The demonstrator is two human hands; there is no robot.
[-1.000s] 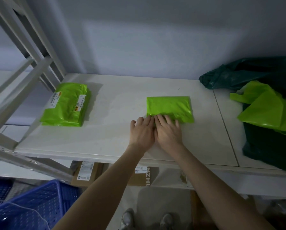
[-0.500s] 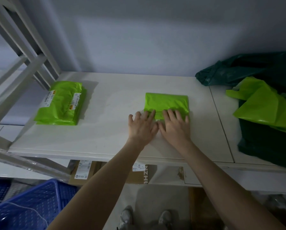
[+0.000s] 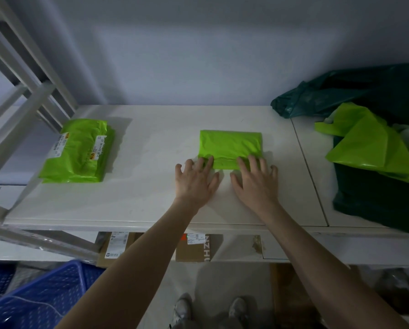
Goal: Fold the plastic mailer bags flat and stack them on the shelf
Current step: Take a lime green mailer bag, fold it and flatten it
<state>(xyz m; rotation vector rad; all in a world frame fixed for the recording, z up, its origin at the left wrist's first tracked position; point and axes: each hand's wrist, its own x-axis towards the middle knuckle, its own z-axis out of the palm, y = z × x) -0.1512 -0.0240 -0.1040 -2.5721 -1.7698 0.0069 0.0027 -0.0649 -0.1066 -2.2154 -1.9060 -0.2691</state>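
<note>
Left hand (image 3: pixel 195 180) and right hand (image 3: pixel 257 181) flat, fingers spread, pressing near edge of folded mailer (image 3: pixel 230 148) on shelf (image 3: pixel 151 191). Risk: slick plastic springs open on release; stack (image 3: pixel 76 150) far left.

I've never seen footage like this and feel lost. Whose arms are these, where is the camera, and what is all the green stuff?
There is no machine: a person wears a camera on the head, looking down at their own bare arms. The left hand and right hand lie flat, straight fingers pressing the near edge of a folded green mailer on a white shelf. Neither hand grips anything. At the left sits a stack of folded mailers with labels. At the right lies a pile of loose green bags, light and dark. Below are cardboard boxes and a blue basket.
</note>
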